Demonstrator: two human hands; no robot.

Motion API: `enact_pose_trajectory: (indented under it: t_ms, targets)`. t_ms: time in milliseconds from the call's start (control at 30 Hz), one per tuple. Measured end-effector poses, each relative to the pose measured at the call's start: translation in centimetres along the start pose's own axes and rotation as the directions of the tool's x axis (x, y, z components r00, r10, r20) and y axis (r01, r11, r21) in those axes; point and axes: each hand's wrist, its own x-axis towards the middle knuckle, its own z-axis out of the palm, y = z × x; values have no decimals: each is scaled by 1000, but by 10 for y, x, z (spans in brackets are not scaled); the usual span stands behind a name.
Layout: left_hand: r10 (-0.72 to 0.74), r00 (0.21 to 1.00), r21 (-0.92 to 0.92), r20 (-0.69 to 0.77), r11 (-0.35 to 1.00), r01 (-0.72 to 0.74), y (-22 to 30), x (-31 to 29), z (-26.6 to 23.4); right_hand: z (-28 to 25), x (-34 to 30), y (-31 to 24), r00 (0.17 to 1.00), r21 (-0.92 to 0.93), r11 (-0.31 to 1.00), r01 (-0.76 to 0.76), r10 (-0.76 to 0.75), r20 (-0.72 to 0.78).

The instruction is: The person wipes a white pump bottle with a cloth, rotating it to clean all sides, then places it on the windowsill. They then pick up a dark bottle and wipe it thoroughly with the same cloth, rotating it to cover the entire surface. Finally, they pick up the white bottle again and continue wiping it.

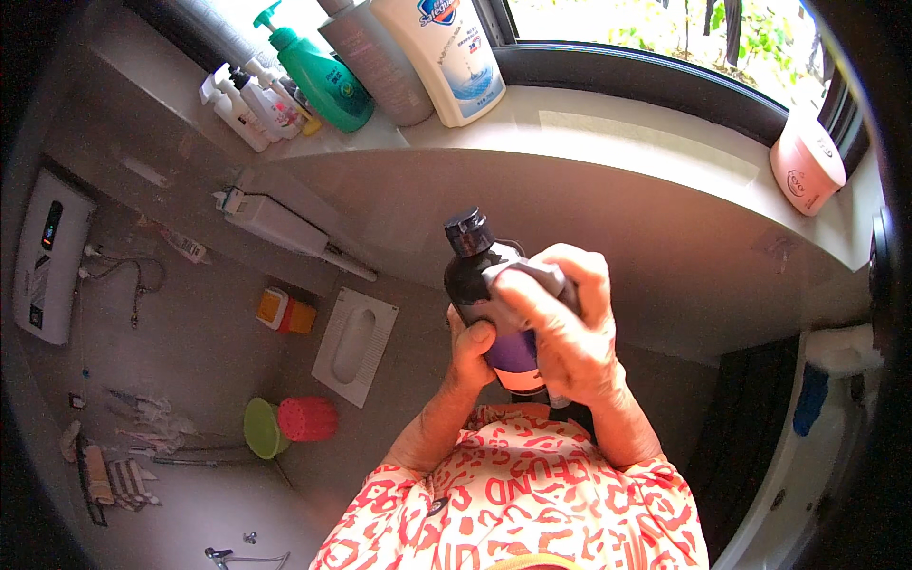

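A dark bottle [514, 353] with a black flip cap and a purple and pale label is held tilted in front of my chest. My left hand [469, 353] is wrapped round its lower side, thumb against the label. On the other side, my right hand [577, 334] pinches a small grey cloth [549, 274] and presses it to the bottle's shoulder. Part of the bottle is hidden behind the cloth and my right fingers.
A window sill [589, 142] ahead bears a white bottle [454, 66], a grey bottle [385, 66], a green pump bottle [323, 81], small pump bottles [242, 109] and a pink tub [807, 169]. A squat toilet [356, 344], a green basin [263, 427] and a red basket [309, 419] are below left.
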Motion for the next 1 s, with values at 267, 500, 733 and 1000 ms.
enact_pose_trajectory:
  t_ms: [267,500,733,1000]
  targets:
    - [22,999,-65,37,998,-20,1,2,4,-8,9,10,987,200,967,-155,143,74]
    - [-71,997,-110,37,991,75,0,8,-6,1,-2,28,953,269,920,-286,302,-23]
    - [-107,994,-25,-29,994,107,5,22,2,1,-16,12,987,53,997,56,-64,149]
    - [-116,987,-190,-111,977,94,3,17,4,3,-3,32,978,222,960,-168,135,157]
